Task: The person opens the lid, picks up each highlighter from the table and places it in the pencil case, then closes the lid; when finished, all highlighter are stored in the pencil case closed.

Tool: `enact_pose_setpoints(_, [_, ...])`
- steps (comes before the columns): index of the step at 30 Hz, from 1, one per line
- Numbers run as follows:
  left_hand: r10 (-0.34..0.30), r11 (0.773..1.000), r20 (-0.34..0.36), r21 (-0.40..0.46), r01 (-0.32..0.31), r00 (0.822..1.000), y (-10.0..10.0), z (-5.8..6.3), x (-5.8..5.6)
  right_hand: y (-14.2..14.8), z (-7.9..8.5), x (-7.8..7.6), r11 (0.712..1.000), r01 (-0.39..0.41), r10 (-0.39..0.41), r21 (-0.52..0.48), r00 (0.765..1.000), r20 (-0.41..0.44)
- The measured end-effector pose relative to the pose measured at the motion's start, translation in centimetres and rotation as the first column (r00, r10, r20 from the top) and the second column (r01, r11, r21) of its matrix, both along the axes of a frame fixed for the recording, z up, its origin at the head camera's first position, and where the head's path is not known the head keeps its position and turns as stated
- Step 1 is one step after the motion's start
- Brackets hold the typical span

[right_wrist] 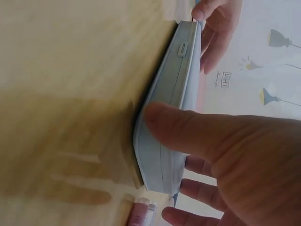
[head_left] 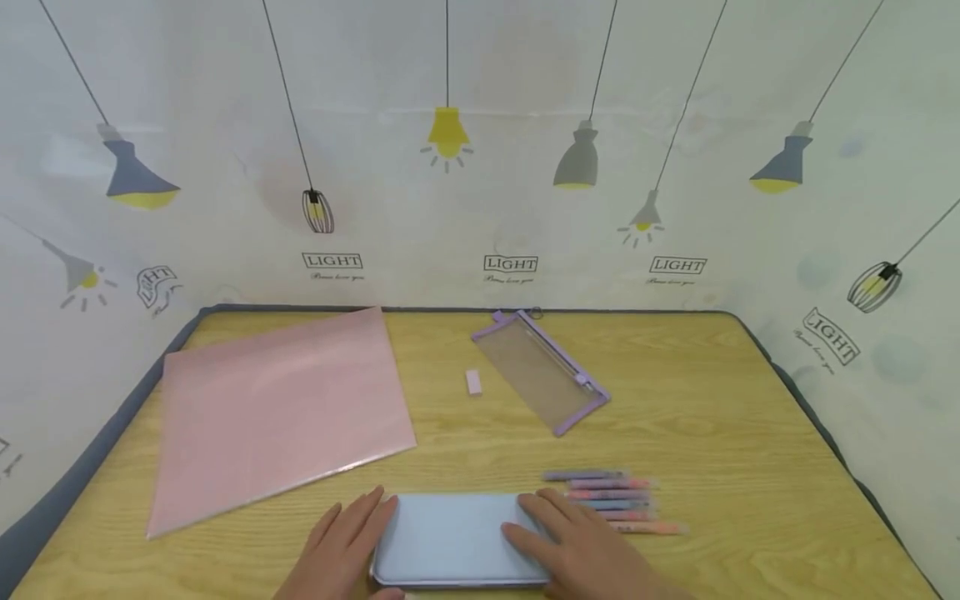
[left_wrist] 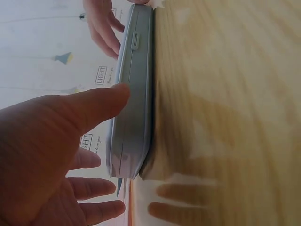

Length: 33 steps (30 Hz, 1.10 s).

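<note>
A light blue pencil case (head_left: pixel 457 537) with a small front catch lies lid down to base flat on the wooden table, its lid closed. My left hand (head_left: pixel 341 542) is at its left end, fingers extended along that edge; the left wrist view shows the thumb (left_wrist: pixel 110 103) by the front wall. At the right end my right hand (head_left: pixel 577 542) rests its fingers on the top. Its thumb (right_wrist: pixel 164 122) lies against the front wall in the right wrist view. Several pastel highlighters (head_left: pixel 611 483) lie side by side just beyond the right hand.
A large pink sheet or folder (head_left: pixel 285 417) covers the back left of the table (head_left: pixel 712 417). Toward the back middle lie a small pale pink eraser-like block (head_left: pixel 473 382) and a clear zip pouch (head_left: pixel 540 375) with purple edging. A lamp-patterned curtain (head_left: pixel 510 208) surrounds the table.
</note>
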State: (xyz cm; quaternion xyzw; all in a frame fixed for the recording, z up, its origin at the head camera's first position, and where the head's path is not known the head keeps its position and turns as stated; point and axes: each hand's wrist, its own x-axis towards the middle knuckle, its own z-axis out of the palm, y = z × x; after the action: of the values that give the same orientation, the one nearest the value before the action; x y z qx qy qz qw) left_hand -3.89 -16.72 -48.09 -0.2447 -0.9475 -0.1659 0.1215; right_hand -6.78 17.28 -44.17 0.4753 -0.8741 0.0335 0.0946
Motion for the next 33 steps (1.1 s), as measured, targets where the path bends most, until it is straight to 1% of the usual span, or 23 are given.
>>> enact_pose_setpoints(2, [-0.006, 1.000, 0.070, 0.015, 0.005, 0.998, 0.1, 0.5, -0.3, -0.3, 0.3, -0.6, 1.000, -0.005, 0.006, -0.009, 1.000, 0.016])
enact_pose_setpoints(3, [-0.016, 1.000, 0.089, 0.024, 0.014, 0.996, 0.2, 0.7, -0.5, -0.4, 0.5, -0.9, 1.000, 0.000, 0.001, -0.012, 1.000, 0.025])
enact_pose_setpoints(5, [-0.046, 0.999, 0.097, 0.033, 0.043, 0.994, 0.3, 1.1, -0.9, -0.7, 0.7, -1.5, 1.000, 0.017, -0.016, -0.008, 0.999, 0.048])
enact_pose_setpoints(6, [-0.062, 0.998, 0.092, 0.026, 0.060, 0.994, 0.3, 1.3, -1.1, -0.8, 0.8, -1.7, 1.000, 0.027, -0.027, 0.000, 0.998, 0.058])
enact_pose_setpoints(10, [-0.114, 0.993, 0.023, -0.009, 0.115, 0.993, 0.4, 1.9, -2.1, -1.4, 0.8, -2.5, 0.998, 0.055, -0.057, 0.023, 0.994, 0.090])
enact_pose_setpoints(12, [-0.119, 0.993, 0.010, -0.018, 0.119, 0.993, 0.3, 2.1, -2.6, -1.6, 0.8, -2.8, 0.997, 0.065, -0.068, 0.035, 0.993, 0.098])
enact_pose_setpoints(16, [-0.113, 0.994, -0.005, -0.003, 0.113, 0.994, 0.3, 2.0, -3.4, -1.8, 1.0, -3.0, 0.994, 0.089, -0.096, 0.056, 0.987, 0.130])
enact_pose_setpoints(21, [-0.131, 0.991, -0.075, -0.029, 0.129, 0.989, 0.3, 1.8, -3.8, -2.1, 1.5, -3.1, 0.993, 0.097, -0.109, 0.072, 0.977, 0.182])
enact_pose_setpoints(23, [-0.139, 0.990, -0.095, -0.037, 0.136, 0.986, 0.3, 1.7, -4.0, -2.2, 1.8, -3.2, 0.991, 0.098, -0.115, 0.093, 0.973, 0.200])
enact_pose_setpoints(25, [-0.143, 0.989, -0.086, -0.038, 0.140, 0.986, 0.3, 1.7, -4.1, -2.3, 2.1, -3.4, 0.989, 0.092, -0.114, 0.116, 0.972, 0.207])
enact_pose_setpoints(29, [-0.144, 0.989, -0.001, -0.024, 0.144, 0.990, 0.2, 1.8, -4.4, -2.5, 2.8, -3.9, 0.984, 0.068, -0.101, 0.167, 0.976, 0.195])
enact_pose_setpoints(31, [-0.144, 0.989, 0.039, -0.014, 0.145, 0.989, 0.2, 1.9, -4.5, -2.6, 3.1, -4.1, 0.983, 0.046, -0.079, 0.176, 0.980, 0.181])
enact_pose_setpoints(33, [-0.146, 0.989, 0.050, -0.007, 0.147, 0.988, 0.0, 1.9, -4.5, -2.7, 3.3, -4.2, 0.982, 0.029, -0.061, 0.188, 0.984, 0.166])
